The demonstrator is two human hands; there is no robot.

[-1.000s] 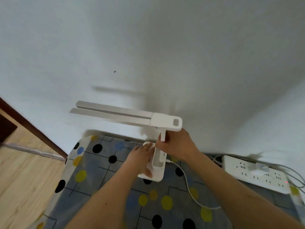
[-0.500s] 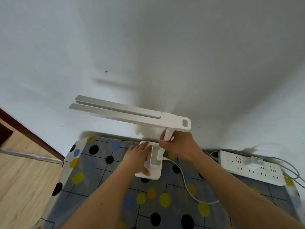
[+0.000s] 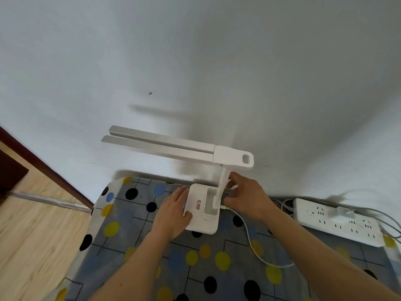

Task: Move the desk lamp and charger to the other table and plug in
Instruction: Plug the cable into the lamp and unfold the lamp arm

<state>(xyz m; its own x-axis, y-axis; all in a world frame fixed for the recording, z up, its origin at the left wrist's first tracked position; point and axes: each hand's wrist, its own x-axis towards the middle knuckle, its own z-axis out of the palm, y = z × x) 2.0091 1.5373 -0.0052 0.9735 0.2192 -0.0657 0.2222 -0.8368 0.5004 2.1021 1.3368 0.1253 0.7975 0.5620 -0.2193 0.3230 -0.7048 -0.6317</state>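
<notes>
A white desk lamp [image 3: 202, 216] stands on the dotted tablecloth [image 3: 134, 240] close to the wall, its two long light bars [image 3: 160, 144] pointing left. My left hand [image 3: 172, 213] grips the left edge of the lamp's base, thumb on top. Just right of the thin stem, my right hand [image 3: 246, 195] has its fingers spread and holds nothing. A white cable [image 3: 252, 244] leaves the right side of the base and curves away to the right. At the right lies a white power strip [image 3: 325, 222] with a white charger [image 3: 345, 211] plugged into it.
The white wall [image 3: 217, 72] runs directly behind the table. Several grey cords [image 3: 388, 222] loop by the power strip's far end. Wooden floor [image 3: 32, 235] and a dark door frame [image 3: 43, 168] lie to the left of the table's edge.
My right hand has let go of the lamp's stem and opened beside it. My left hand has slid to the left edge of the base. The view shifted slightly.
</notes>
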